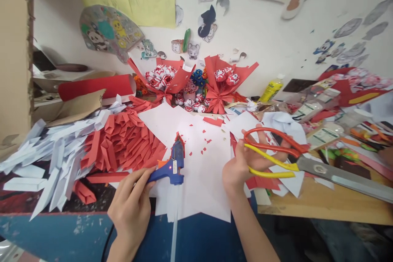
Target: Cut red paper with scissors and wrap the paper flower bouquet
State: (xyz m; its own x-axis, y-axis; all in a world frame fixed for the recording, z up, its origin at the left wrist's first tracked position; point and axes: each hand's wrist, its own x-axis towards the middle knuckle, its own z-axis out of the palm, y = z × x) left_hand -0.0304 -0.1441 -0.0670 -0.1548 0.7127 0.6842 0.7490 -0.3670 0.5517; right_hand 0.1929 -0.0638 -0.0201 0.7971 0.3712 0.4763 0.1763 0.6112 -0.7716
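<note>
- Holding the blue glue gun [175,168] by its handle in the wrapped grip of the left hand [132,200], over the white paper sheets [205,188].
- Showing an orange trigger [161,163], a small lit spot, a darkened nozzle pointing away and a long glue stick [174,229] jutting rearward.
- Holding the scissors [316,168] by the handles in the right hand [238,168], aiming blades across the wooden bench [307,208].
- Appearing partway along: showing wrapped bouquets [161,77] seemingly complete behind, leaving folded red pieces [119,143] and folded white pieces [66,147] loosely piled.
</note>
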